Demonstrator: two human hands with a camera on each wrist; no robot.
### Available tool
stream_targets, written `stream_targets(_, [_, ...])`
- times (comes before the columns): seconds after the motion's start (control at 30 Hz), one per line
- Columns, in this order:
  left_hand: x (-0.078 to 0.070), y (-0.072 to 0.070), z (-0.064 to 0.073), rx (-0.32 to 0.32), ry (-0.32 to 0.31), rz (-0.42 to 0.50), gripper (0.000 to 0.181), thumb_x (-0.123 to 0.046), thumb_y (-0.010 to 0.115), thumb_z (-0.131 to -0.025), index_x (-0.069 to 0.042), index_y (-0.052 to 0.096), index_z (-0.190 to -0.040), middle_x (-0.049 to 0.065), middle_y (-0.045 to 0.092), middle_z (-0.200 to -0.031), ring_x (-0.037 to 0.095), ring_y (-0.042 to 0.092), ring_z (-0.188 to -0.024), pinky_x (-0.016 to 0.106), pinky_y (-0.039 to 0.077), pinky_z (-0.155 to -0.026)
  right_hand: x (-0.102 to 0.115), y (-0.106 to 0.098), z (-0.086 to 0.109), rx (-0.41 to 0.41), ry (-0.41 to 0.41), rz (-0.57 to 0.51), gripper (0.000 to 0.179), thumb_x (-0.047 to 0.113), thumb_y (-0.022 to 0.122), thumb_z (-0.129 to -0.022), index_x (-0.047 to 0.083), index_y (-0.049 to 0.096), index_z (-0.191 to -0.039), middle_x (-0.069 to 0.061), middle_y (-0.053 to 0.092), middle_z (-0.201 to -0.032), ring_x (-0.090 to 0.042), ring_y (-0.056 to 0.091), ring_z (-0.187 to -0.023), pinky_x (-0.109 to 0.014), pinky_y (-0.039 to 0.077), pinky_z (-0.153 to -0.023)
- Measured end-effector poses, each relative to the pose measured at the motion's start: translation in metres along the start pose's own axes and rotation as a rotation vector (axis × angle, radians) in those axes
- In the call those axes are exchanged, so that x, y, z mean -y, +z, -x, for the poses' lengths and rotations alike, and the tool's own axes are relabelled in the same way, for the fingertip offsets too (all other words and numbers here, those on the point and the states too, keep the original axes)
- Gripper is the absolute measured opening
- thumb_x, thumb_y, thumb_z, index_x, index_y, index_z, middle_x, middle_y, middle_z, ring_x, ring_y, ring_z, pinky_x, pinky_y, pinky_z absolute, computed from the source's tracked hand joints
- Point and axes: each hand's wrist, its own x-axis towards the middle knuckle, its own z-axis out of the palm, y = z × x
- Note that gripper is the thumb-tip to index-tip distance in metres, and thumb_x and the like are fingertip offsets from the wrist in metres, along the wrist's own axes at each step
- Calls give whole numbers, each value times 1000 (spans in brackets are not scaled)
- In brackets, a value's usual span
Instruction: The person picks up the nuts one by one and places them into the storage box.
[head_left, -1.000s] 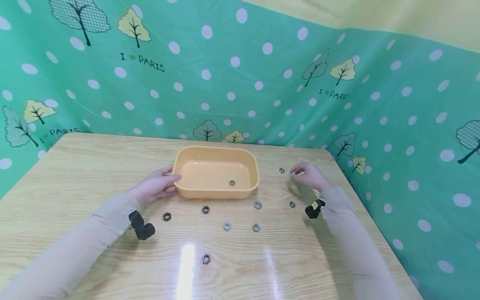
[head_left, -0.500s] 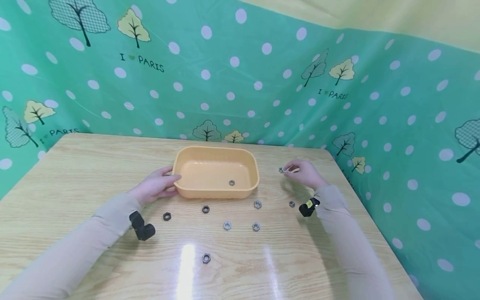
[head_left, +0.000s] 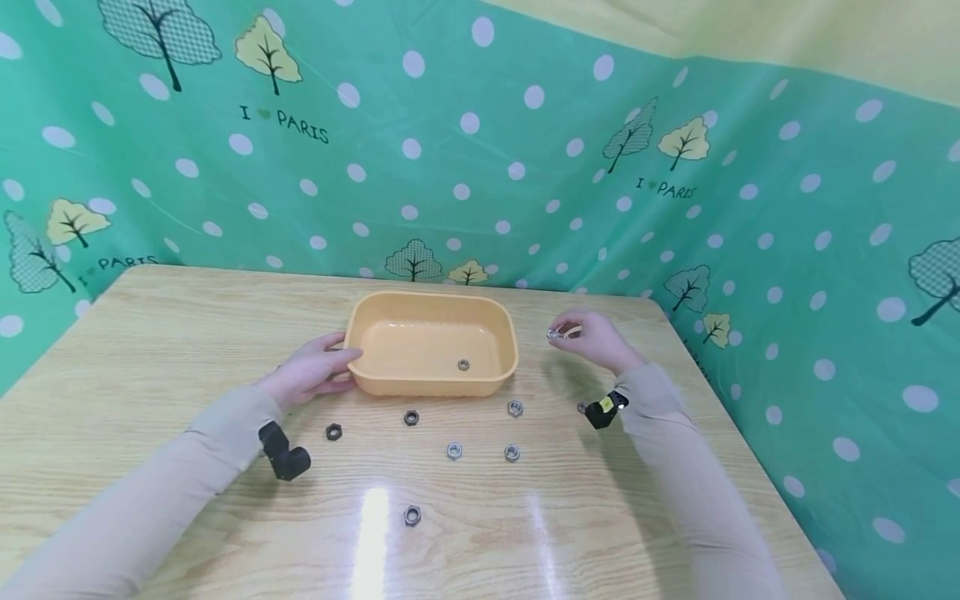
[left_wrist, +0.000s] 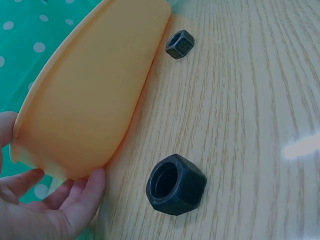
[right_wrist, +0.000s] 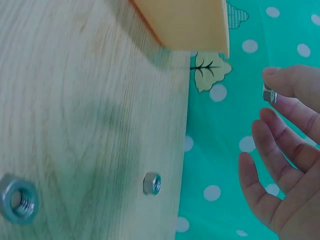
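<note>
My left hand [head_left: 311,372] holds the left end of an orange plastic bin [head_left: 423,388], thumb over the rim and fingers against the outer wall. One small hex nut [head_left: 463,365] lies inside it. To the right of the bin, my right hand [head_left: 596,340] pinches a silver hex nut [right_wrist: 270,93] between thumb and index finger, above the table; its other fingers are loosely bent. Below that hand, another silver nut [right_wrist: 152,183] rests on the table in the right wrist view. A black nut [left_wrist: 176,185] lies beside my left hand.
Several more nuts lie in front of the bin, among them a dark nut [head_left: 411,417], a silver nut [head_left: 454,451] and a nearer one [head_left: 412,516]. A green dotted curtain [head_left: 450,167] hangs behind the wooden table [head_left: 225,333].
My right hand has moved left toward the bin and risen with the pinched nut. My left hand and the bin have stayed in place.
</note>
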Motion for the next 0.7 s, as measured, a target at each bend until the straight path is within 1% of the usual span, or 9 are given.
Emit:
stream_targets(0.23, [1,0,0,-8,-3,12,74,-24,45,-100,-3,-4,-151,30,27,-149,37,39,-133,34,47,-104,16,4,-5,24,-36,-21,20,12,69,-85,3,68,-102,-14,66,-107,-28,60,-103,-41,54,-93])
stream_targets(0.4, [-1,1,1,-6,3,11,74,-24,44,-100,-2,-5,-151,30,26,-149,39,36,-134,35,46,-105,26,8,-12,47,-58,-25,21,14,69,-84,3,68,-102,-13,66,-107,-27,60,-102,-40,54,-93])
stream_targets(0.47, [-1,1,1,-5,5,6,73,-24,44,-101,-2,-5,-151,30,25,-149,39,36,-134,36,46,-105,31,9,-14,55,-55,-22,22,15,69,-84,3,68,-103,-12,66,-107,-26,59,-102,-39,54,-94])
stream_targets(0.63, [-2,2,2,-5,6,-6,73,-25,44,-101,-1,-5,-150,31,25,-148,38,38,-133,35,47,-104,40,15,-19,77,-71,-26,24,13,69,-85,1,68,-105,-12,66,-107,-26,58,-103,-43,53,-95])
stream_targets(0.7, [-2,2,3,-6,6,-7,73,-25,44,-101,-1,-5,-151,31,26,-148,38,39,-133,34,48,-103,43,18,-21,87,-83,-21,24,13,69,-85,1,67,-106,-12,66,-107,-26,58,-103,-42,53,-95])
